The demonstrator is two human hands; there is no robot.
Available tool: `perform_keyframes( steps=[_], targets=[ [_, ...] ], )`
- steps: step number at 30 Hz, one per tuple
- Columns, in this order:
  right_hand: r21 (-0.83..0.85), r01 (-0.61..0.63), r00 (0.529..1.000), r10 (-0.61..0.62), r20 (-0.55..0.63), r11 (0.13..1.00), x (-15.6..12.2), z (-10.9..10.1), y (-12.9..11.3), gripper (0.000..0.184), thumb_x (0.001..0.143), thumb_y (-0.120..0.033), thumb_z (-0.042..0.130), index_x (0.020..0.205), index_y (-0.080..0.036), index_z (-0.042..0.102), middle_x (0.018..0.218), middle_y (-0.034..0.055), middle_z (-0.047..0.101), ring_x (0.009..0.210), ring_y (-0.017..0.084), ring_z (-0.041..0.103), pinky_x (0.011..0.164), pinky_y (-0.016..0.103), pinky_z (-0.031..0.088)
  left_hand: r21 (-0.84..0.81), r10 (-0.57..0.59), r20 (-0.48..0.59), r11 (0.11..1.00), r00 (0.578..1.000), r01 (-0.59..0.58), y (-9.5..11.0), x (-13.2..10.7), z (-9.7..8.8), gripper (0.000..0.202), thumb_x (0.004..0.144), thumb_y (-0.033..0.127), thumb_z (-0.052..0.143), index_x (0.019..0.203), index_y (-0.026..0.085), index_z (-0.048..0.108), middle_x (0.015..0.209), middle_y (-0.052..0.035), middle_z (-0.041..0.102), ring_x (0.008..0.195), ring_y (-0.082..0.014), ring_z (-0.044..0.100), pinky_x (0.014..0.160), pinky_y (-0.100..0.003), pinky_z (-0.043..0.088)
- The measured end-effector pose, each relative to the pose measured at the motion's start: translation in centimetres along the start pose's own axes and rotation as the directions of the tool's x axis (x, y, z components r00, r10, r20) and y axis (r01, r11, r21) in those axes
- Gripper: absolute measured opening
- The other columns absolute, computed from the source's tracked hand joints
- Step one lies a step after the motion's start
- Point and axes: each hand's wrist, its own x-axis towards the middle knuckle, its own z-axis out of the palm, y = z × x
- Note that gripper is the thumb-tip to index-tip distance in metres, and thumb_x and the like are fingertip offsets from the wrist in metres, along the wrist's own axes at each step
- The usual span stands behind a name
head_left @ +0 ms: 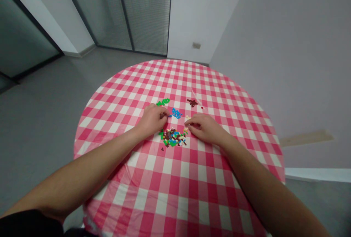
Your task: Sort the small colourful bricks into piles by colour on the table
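My left hand (pixel 155 120) is closed in a pinch, with a small blue piece (pixel 170 115) at its fingertips. Just beyond lies a little pile of blue pieces (pixel 176 113). My right hand (pixel 203 127) has thumb and forefinger drawn together beside a few cream pieces (pixel 188 117); what it grips, if anything, is too small to make out. Between the hands and nearer to me is a mixed heap of small toy-brick-like pieces (pixel 173 138) in brown, green, blue and yellow. A green pile (pixel 163 102) sits past my left hand.
Farther back on the round table with a checked cloth (pixel 175 178) is a dark brown pile (pixel 192 102), with a single red piece (pixel 202 107) beside it. One stray brown piece (pixel 162 149) lies below the mixed heap. Walls stand behind and to the right.
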Motion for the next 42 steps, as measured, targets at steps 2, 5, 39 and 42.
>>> perform_keyframes(
  steps=[2,5,39,42],
  targets=[
    [0.000,-0.001,1.000,0.001,0.018,1.000,0.0,0.0,0.1,0.022,0.083,-0.014,0.056,0.094,-0.020,0.075,0.091,0.0055,0.076,0.082,0.019,0.068,0.074,0.034,0.051,0.004,0.032,0.012,0.999,0.999,-0.032,0.2,-0.1,-0.1,0.023,0.075,0.010,0.057,0.078,0.023,0.075,0.074,-0.0041,0.070,0.083,-0.0259,0.059,0.083,-0.044,0.042],
    [-0.008,0.011,0.999,-0.010,0.043,1.000,-0.1,-0.1,0.0,0.023,0.082,-0.013,0.057,0.094,-0.021,0.075,0.092,0.0054,0.076,0.080,0.019,0.067,0.073,0.033,0.051,0.010,0.073,0.048,0.997,0.996,-0.074,0.3,-0.1,-0.2,0.025,0.074,0.009,0.055,0.076,0.024,0.075,0.079,-0.0041,0.073,0.084,-0.0253,0.061,0.086,-0.046,0.043],
    [0.137,0.031,0.975,0.000,-0.221,0.990,0.3,0.7,-1.1,0.017,0.083,-0.013,0.058,0.090,-0.020,0.072,0.087,0.0048,0.075,0.079,0.018,0.068,0.073,0.030,0.052,-0.158,0.229,0.025,0.962,0.973,-0.223,1.5,-0.2,-0.4,0.017,0.078,0.012,0.060,0.083,0.021,0.074,0.084,-0.0034,0.075,0.087,-0.0216,0.064,0.090,-0.042,0.043],
    [0.207,-0.007,0.967,0.059,-0.247,0.978,0.5,1.3,-1.8,0.015,0.080,-0.013,0.060,0.088,-0.020,0.071,0.084,0.0038,0.074,0.071,0.016,0.066,0.067,0.028,0.052,-0.194,0.272,0.055,0.947,0.961,-0.257,1.9,-0.3,-0.5,0.010,0.082,0.019,0.064,0.083,0.020,0.074,0.085,-0.0040,0.075,0.086,-0.0208,0.064,0.090,-0.041,0.043]
  ],
)
